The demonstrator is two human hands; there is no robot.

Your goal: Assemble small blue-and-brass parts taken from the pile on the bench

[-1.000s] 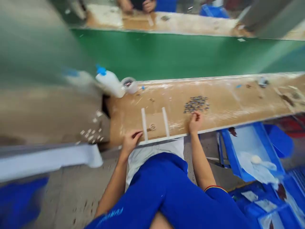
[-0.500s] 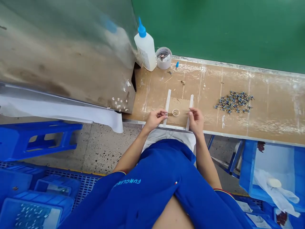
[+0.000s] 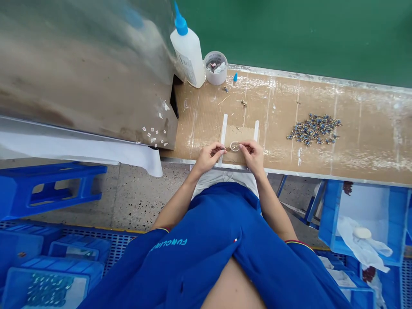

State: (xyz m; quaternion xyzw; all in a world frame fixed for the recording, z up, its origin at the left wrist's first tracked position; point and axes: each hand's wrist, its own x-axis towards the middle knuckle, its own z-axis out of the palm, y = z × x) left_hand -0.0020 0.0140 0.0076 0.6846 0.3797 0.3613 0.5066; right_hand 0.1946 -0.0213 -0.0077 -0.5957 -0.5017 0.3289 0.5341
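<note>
My left hand (image 3: pixel 209 158) is at the left white tape strip (image 3: pixel 224 128), thumb and fingertips pinched together; what they hold is too small to make out. My right hand (image 3: pixel 253 155) reaches over the right tape strip (image 3: pixel 256 130), its thumb and finger closed at the edge of a small round white dish (image 3: pixel 234 146). Anything between those fingertips is too tiny to name. Tiny pieces lie in the dish. Under it is a cardboard piece (image 3: pixel 238 132), held down by the two strips, with small bits near its far edge.
A heap of small blue and gold metal pieces (image 3: pixel 313 129) lies to the right. At the back left stand a white bottle with a blue nozzle (image 3: pixel 188 53) and a tape roll (image 3: pixel 216 68) with scraps inside. A metal cabinet (image 3: pixel 96 81) borders the left side.
My right hand has moved left from the right tape strip to the round dish, its fingers now closed together. My left hand stays by the left strip. The view has shifted slightly.
</note>
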